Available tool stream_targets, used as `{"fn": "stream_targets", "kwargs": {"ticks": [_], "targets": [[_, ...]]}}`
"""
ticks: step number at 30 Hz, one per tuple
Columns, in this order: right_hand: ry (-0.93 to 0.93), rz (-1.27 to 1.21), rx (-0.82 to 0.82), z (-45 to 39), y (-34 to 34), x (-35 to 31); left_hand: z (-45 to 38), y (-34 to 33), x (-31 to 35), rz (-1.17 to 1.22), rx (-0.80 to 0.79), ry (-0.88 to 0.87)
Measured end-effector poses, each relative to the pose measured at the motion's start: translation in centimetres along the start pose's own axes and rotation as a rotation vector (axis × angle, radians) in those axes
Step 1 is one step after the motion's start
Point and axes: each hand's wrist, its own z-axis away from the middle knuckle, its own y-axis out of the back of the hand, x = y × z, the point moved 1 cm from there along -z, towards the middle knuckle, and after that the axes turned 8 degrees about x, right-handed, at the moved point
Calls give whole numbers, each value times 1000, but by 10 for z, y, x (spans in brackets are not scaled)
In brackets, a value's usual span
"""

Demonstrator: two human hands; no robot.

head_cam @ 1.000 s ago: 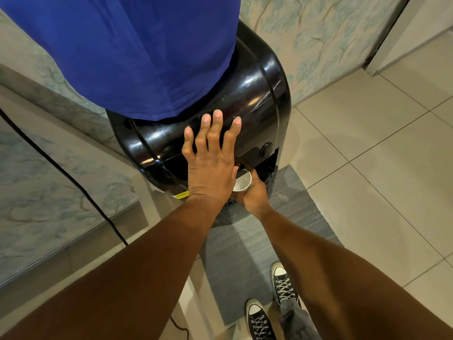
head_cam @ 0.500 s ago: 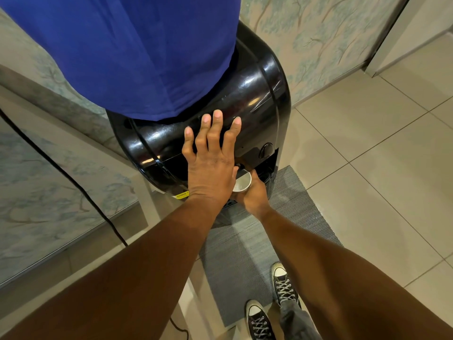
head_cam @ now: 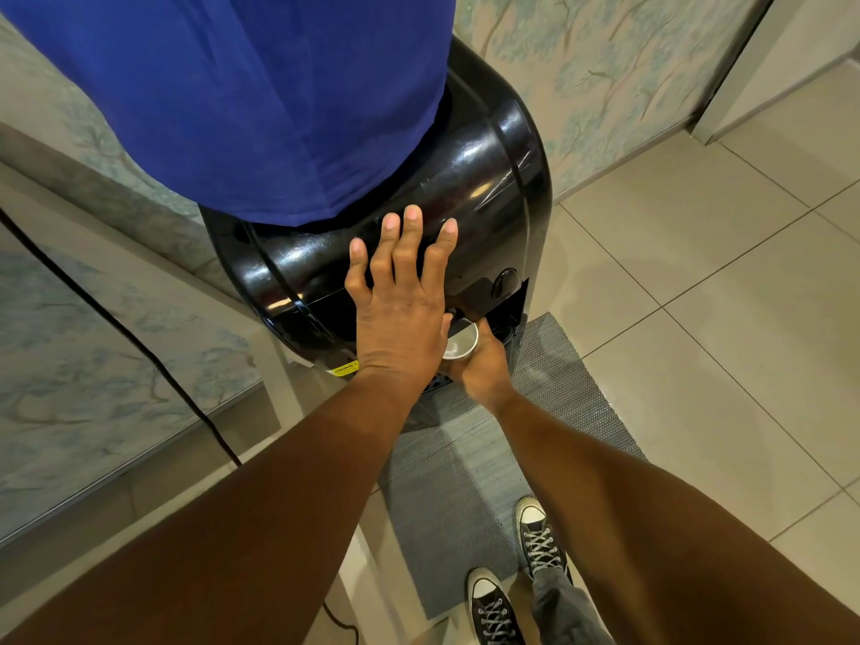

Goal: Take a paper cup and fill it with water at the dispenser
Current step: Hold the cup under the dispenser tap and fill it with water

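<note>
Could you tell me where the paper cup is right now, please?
In the head view, the paper cup sits just right of centre, held by the right hand in the black dispenser's recess, right beside the left hand.

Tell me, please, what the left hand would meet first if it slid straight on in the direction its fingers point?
Probably the blue cloth cover draped over the bottle: the left hand lies flat on the black dispenser, fingers aimed up toward the cover's hem. Depth there is hard to judge.
</note>
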Motion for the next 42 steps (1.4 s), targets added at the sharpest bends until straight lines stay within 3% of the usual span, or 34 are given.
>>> {"fn": "stream_targets", "kwargs": {"ticks": [20,42], "targets": [[28,22,-33,2,-2,-1,1,-1,0,10,23,-3],[37,97,46,-2,2,5,0,0,1,4,26,2]]}}
